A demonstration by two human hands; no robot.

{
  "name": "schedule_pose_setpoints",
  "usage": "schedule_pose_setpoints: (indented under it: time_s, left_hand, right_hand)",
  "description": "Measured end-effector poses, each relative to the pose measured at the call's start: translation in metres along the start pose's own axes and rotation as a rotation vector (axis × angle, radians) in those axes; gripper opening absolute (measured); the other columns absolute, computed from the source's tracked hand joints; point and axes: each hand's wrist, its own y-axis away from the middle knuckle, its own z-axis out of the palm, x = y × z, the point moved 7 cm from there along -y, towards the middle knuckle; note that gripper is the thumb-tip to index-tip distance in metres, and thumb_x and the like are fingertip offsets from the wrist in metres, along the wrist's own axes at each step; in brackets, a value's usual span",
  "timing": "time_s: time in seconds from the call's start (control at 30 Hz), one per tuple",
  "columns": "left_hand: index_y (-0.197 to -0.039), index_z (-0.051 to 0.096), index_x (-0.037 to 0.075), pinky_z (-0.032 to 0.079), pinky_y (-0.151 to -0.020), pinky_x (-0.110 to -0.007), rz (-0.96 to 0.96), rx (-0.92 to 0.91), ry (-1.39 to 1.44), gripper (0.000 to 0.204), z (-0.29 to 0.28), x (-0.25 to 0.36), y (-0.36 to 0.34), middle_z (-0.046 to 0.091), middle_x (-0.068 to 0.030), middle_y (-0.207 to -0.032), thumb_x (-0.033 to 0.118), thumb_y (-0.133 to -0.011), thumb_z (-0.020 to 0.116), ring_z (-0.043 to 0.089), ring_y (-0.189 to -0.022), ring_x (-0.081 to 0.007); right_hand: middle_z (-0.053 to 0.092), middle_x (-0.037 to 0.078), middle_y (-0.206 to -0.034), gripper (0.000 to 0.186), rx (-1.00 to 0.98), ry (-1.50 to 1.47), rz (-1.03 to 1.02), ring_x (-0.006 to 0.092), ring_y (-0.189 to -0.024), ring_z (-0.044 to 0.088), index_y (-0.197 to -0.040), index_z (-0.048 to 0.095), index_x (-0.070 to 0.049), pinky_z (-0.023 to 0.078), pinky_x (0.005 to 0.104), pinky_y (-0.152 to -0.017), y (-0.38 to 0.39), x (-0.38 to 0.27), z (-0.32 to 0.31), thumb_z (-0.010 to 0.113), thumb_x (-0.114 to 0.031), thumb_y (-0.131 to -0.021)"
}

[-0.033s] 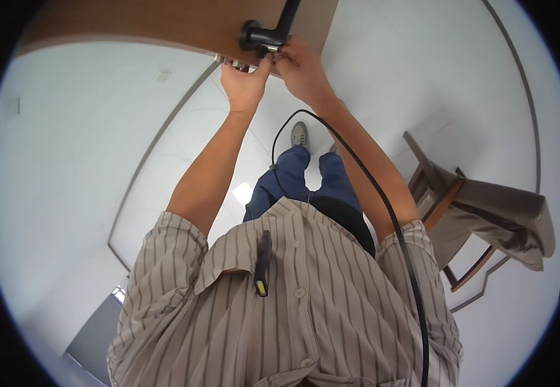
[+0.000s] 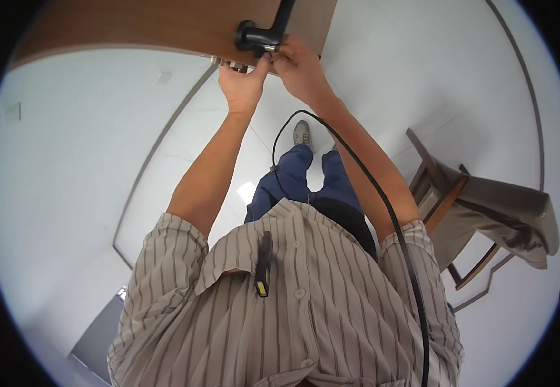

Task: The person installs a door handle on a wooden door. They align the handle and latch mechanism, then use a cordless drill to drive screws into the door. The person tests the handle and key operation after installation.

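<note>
A brown wooden door spans the top of the view, with a black lever handle on it. Just below the handle sits a small silver and black lock cylinder. My left hand grips the door's edge by the lock; its thumb reaches the cylinder, and its fingers curl behind beside small metal lock parts. My right hand is closed with its fingertips pinched at the cylinder's right end, close under the lever. Anything small between those fingertips is hidden.
A chair with a dark back and a grey-brown cloth over it stands at my right. A black cable loops in front of my body across my right forearm. A pale wall is on the left; my shoes stand on light tiles.
The view has shifted slightly, so the door and handle sit a little farther left and the chair a little lower right. Both hands keep their hold at the lock.
</note>
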Motion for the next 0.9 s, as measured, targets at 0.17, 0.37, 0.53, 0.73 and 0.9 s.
schedule_pose_setpoints:
  time_s: [0.17,0.37,0.53,0.73,0.9]
  left_hand:
    - [-0.118,0.053,-0.004,0.057,-0.088,-0.033,0.021,-0.048,-0.032,0.055,0.005,0.01,0.002,0.063,-0.0125,-0.113,0.005,-0.075,0.084,0.064,-0.102,-0.0191]
    - [-0.124,0.049,-0.001,0.057,-0.087,-0.034,0.106,-0.071,-0.072,0.06,0.0,0.028,0.007,0.062,-0.0123,-0.116,0.006,-0.076,0.084,0.063,-0.102,-0.0187]
    - [-0.128,0.047,0.0,0.056,-0.09,-0.034,0.091,-0.086,-0.062,0.062,0.004,0.028,0.011,0.061,-0.0127,-0.117,0.006,-0.078,0.082,0.062,-0.106,-0.0198]
    - [-0.128,0.047,-0.001,0.055,-0.09,-0.034,0.084,-0.076,-0.064,0.063,0.005,0.032,0.016,0.06,-0.0122,-0.119,0.008,-0.077,0.083,0.062,-0.106,-0.0199]
    - [-0.13,0.05,0.001,0.049,-0.094,-0.031,0.066,-0.069,-0.087,0.064,0.005,0.032,0.017,0.062,-0.0112,-0.12,0.014,-0.078,0.086,0.061,-0.107,-0.0181]
  right_hand:
    - [0.071,0.015,-0.104,0.033,0.034,-0.204,0.059,0.02,-0.092,0.07,-0.123,0.059,0.0,0.054,0.031,-0.08,0.01,0.005,-0.001,0.056,-0.006,-0.09]
    - [0.071,0.015,-0.108,0.042,0.093,-0.257,-0.002,0.0264,-0.098,0.07,-0.124,0.058,0.001,0.054,0.0334,-0.086,0.019,-0.015,0.005,0.067,-0.012,-0.085]
    - [0.07,0.017,-0.108,0.045,0.111,-0.124,-0.018,0.0305,-0.1,0.07,-0.121,0.059,0.0,0.055,0.0369,-0.087,0.015,-0.027,-0.004,0.072,-0.018,-0.083]
    - [0.072,0.016,-0.091,0.036,0.115,-0.089,-0.056,0.0301,-0.086,0.071,-0.114,0.062,0.001,0.056,0.0372,-0.077,0.022,-0.03,-0.011,0.069,-0.023,-0.089]
    - [0.068,0.017,-0.072,0.033,0.071,0.13,-0.094,0.0299,-0.066,0.068,-0.099,0.066,0.003,0.053,0.0383,-0.063,0.015,-0.031,-0.015,0.063,-0.029,-0.096]
